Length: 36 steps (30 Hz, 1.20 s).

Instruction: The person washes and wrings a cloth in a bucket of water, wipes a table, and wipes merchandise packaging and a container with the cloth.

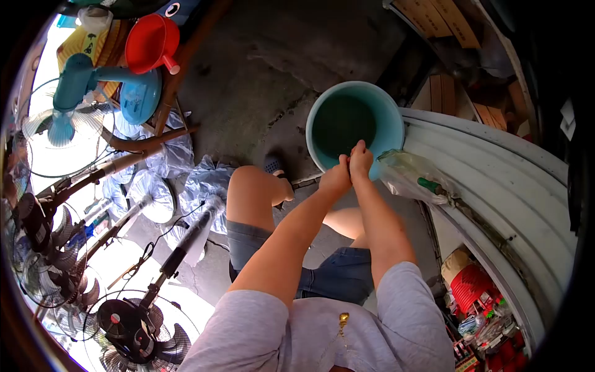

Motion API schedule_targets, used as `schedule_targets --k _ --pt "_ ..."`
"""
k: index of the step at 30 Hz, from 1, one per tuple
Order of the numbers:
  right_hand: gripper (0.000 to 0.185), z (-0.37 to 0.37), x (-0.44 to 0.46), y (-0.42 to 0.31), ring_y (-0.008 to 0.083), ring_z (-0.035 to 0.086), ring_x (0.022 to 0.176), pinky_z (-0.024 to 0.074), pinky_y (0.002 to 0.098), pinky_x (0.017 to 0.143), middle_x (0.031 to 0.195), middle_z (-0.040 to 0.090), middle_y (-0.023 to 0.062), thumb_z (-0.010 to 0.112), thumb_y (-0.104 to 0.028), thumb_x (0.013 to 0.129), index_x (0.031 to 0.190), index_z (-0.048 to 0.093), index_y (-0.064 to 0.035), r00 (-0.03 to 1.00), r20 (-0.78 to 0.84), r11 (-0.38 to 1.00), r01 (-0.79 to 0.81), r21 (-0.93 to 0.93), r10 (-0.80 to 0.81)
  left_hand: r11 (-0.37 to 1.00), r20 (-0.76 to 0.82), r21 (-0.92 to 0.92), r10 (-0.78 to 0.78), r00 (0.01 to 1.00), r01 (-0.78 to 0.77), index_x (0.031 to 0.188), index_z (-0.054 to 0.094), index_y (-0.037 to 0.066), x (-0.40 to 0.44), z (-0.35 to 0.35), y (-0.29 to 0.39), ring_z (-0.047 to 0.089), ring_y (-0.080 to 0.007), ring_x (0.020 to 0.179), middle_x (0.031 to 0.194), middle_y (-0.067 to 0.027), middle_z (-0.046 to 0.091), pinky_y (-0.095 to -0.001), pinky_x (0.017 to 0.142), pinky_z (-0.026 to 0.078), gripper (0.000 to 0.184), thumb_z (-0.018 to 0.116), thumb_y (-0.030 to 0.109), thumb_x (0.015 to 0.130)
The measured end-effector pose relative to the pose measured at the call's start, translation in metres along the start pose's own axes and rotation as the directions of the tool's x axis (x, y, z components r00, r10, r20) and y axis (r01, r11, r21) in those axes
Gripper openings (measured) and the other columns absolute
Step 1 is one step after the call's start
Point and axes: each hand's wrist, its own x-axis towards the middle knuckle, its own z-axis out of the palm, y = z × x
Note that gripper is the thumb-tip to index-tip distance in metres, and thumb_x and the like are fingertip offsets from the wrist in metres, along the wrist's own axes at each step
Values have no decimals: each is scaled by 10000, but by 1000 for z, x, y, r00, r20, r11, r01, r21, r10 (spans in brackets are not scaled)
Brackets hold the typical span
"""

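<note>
Both of my hands come together over the near rim of a light teal bucket [390,115] on the floor, which has a dark inside that may be liquid. My left hand [335,178] is closed, its fingers curled inward against the other hand. Right beside it, my right hand [361,162] is closed too, thumb side up. A tiny bit of red shows between the two hands, but what they grip is mostly hidden.
To the right, a white corrugated panel [496,167] runs beside the bucket, with a clear plastic bag [396,170] and a green handle [431,185] near it. Several fans, one a black fan [127,328], crowd the left. A red dipper [149,44] sits at upper left.
</note>
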Motion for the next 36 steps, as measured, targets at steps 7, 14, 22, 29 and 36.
schedule_targets --k 7,14,22,29,36 --pt "502 -78 -101 -77 169 521 544 423 311 568 546 540 68 483 -427 870 591 548 -15 989 145 1000 -24 17 21 995 -124 86 68 990 -57 1183 320 92 -127 -41 60 610 -361 817 906 -179 605 -461 647 502 500 568 264 785" --pt "439 -136 -216 -133 160 509 968 394 269 849 1074 536 103 587 -300 852 1119 451 22 903 382 869 -21 495 -197 940 -254 256 291 922 -226 1254 336 59 -245 -81 82 603 -337 839 1010 -164 575 -446 667 497 620 597 336 765" --pt "587 -224 -308 -128 141 459 1078 431 287 804 1252 425 34 500 -395 879 1344 289 -105 781 515 859 54 509 -354 943 -369 -55 286 884 -328 1024 561 66 -317 -95 92 565 -416 844 884 -227 609 -479 721 447 341 364 318 908" --pt "562 -252 -402 -108 71 500 798 396 173 533 1071 517 19 569 -374 843 1276 362 -82 915 216 781 149 606 -342 861 -347 -140 420 838 -489 908 597 2 -344 -78 94 561 -432 791 811 -258 592 -465 691 436 347 380 273 910" --pt "434 -281 -432 -63 131 536 852 458 258 732 997 564 62 603 -255 840 1184 461 -32 883 162 672 204 712 -440 863 -95 5 504 858 -506 937 571 -22 -412 -74 100 595 -261 743 787 -186 613 -367 674 442 367 410 308 921"
